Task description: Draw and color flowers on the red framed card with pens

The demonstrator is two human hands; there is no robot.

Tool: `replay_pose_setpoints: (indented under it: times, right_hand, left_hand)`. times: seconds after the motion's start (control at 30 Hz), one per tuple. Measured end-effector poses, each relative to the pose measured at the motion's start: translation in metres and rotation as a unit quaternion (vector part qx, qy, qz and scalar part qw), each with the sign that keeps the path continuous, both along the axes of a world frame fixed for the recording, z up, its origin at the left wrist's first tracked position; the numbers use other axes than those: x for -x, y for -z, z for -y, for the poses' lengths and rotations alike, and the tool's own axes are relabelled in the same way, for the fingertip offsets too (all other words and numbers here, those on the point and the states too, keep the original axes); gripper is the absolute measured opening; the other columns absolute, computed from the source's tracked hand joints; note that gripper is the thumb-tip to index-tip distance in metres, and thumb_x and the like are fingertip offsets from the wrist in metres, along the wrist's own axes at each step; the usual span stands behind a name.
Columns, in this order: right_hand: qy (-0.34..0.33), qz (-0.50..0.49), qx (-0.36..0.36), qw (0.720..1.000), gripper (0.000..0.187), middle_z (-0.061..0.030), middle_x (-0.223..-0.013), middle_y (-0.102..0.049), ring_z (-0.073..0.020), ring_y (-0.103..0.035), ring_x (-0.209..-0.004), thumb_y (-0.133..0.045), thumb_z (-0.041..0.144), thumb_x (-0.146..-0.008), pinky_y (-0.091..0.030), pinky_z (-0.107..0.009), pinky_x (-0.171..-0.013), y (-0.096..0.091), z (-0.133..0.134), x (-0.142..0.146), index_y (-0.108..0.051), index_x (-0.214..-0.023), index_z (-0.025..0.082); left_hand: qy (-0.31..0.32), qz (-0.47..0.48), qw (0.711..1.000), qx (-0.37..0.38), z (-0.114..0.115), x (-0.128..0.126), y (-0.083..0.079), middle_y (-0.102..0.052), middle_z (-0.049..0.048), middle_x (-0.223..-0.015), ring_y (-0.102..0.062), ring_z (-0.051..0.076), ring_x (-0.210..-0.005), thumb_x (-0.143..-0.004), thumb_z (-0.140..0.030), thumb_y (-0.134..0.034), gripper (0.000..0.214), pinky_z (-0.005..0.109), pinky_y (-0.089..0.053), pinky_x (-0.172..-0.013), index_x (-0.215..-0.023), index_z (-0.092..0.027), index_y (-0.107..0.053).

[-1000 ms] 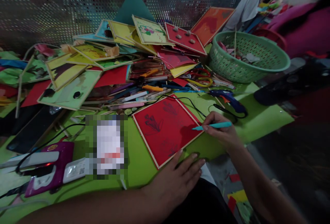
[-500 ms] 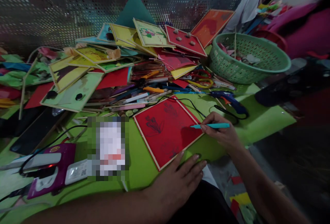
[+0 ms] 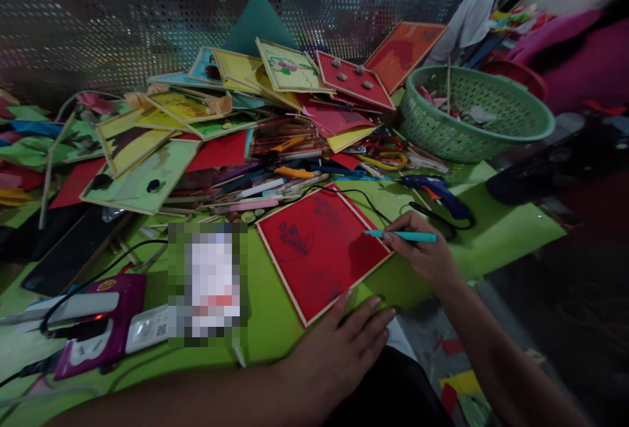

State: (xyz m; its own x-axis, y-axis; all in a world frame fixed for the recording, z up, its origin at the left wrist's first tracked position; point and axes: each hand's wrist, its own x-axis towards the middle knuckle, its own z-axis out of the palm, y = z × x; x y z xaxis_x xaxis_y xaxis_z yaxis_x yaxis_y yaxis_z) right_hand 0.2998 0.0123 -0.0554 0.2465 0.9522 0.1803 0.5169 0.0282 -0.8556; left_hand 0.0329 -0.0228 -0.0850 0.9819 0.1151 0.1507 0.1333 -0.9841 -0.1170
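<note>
A red card (image 3: 322, 250) with a pale wooden border and faint dark flower drawings lies on the green table sheet (image 3: 265, 322). My right hand (image 3: 422, 253) is closed on a teal pen (image 3: 400, 236), its tip over the card's right edge. My left hand (image 3: 339, 348) lies flat with fingers stretched out, fingertips resting at the card's near corner.
A heap of coloured framed cards (image 3: 236, 93) and pens (image 3: 265, 181) fills the back. A green basket (image 3: 472, 112) stands at the right, a blue glue gun (image 3: 435, 191) with black cable before it. A purple device (image 3: 105, 325) sits at the left. Another person's pink clothing (image 3: 580, 54) shows far right.
The pen tip has slid slightly up and left along the card's right edge. My left hand stays flat at the card's near corner.
</note>
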Motion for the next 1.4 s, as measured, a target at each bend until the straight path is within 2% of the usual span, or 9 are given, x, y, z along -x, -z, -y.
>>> replay_pose_setpoints:
  times: [0.2, 0.37, 0.6, 0.7, 0.83, 1.1, 1.4]
  right_hand:
    - [0.013, -0.003, 0.000, 1.000, 0.034, -0.0015, -0.068, -0.064, -0.0186, -0.058, -0.060, -0.076, 0.056, -0.088, -0.044, -0.032, -0.055, -0.003, 0.000, 0.003, -0.065, -0.080, 0.025]
    - [0.010, 0.003, -0.006, 1.000, 0.033, -0.0009, -0.069, -0.064, -0.0178, -0.057, -0.061, -0.076, 0.054, -0.089, -0.044, -0.031, -0.056, 0.001, 0.001, 0.001, -0.066, -0.080, 0.024]
    - [0.006, -0.004, -0.006, 1.000, 0.034, -0.0009, -0.069, -0.064, -0.0185, -0.057, -0.062, -0.077, 0.056, -0.088, -0.044, -0.032, -0.057, 0.005, -0.001, -0.002, -0.066, -0.081, 0.025]
    - [0.006, -0.008, -0.003, 1.000, 0.035, -0.0012, -0.069, -0.064, -0.0187, -0.057, -0.062, -0.077, 0.057, -0.089, -0.044, -0.032, -0.056, 0.007, 0.000, -0.003, -0.065, -0.081, 0.025]
    - [0.005, -0.010, 0.003, 1.000, 0.035, -0.0018, -0.070, -0.065, -0.0198, -0.059, -0.063, -0.076, 0.057, -0.089, -0.045, -0.033, -0.057, 0.009, 0.001, -0.005, -0.065, -0.082, 0.025]
    - [0.001, -0.022, 0.007, 1.000, 0.036, -0.0013, -0.069, -0.064, -0.0192, -0.058, -0.062, -0.076, 0.058, -0.089, -0.044, -0.033, -0.057, 0.008, 0.002, -0.003, -0.065, -0.081, 0.025]
    - [-0.005, -0.040, 0.021, 0.999, 0.042, 0.0003, -0.063, -0.062, -0.0175, -0.055, -0.055, -0.075, 0.066, -0.087, -0.039, -0.031, -0.050, 0.005, 0.003, -0.002, -0.063, -0.080, 0.026]
  left_hand:
    - [-0.006, 0.022, 1.000, 0.000, 0.000, 0.000, 0.002, -0.036, 0.0039, -0.174, -0.040, 0.024, -0.156, -0.105, -0.028, -0.041, 0.050, 0.053, -0.027, -0.127, -0.153, -0.026, -0.054]
    - [-0.005, 0.020, 1.000, -0.002, -0.001, 0.000, -0.001, -0.037, 0.0033, -0.173, -0.042, 0.022, -0.155, -0.105, -0.028, -0.041, 0.049, 0.052, -0.028, -0.126, -0.151, -0.027, -0.056]
    - [-0.004, 0.040, 0.999, 0.010, 0.002, 0.000, 0.008, -0.036, 0.0044, -0.174, -0.036, 0.025, -0.159, -0.104, -0.028, -0.042, 0.050, 0.056, -0.020, -0.129, -0.152, -0.025, -0.056]
    - [-0.004, 0.028, 1.000, 0.008, 0.002, 0.000, 0.006, -0.035, 0.0050, -0.174, -0.038, 0.024, -0.158, -0.104, -0.028, -0.042, 0.050, 0.055, -0.022, -0.128, -0.152, -0.025, -0.055]
    - [-0.008, 0.042, 0.999, 0.007, 0.000, 0.000, 0.000, -0.042, 0.0024, -0.171, -0.041, 0.023, -0.156, -0.105, -0.027, -0.040, 0.048, 0.054, -0.022, -0.129, -0.149, -0.026, -0.059]
    - [-0.004, 0.012, 1.000, 0.004, 0.000, 0.000, 0.001, -0.037, 0.0029, -0.173, -0.040, 0.023, -0.156, -0.105, -0.027, -0.038, 0.050, 0.053, -0.028, -0.126, -0.153, -0.027, -0.055]
    - [-0.004, 0.026, 1.000, 0.003, 0.001, 0.001, 0.005, -0.033, 0.0056, -0.175, -0.037, 0.025, -0.158, -0.104, -0.028, -0.041, 0.052, 0.054, -0.025, -0.126, -0.154, -0.024, -0.053]
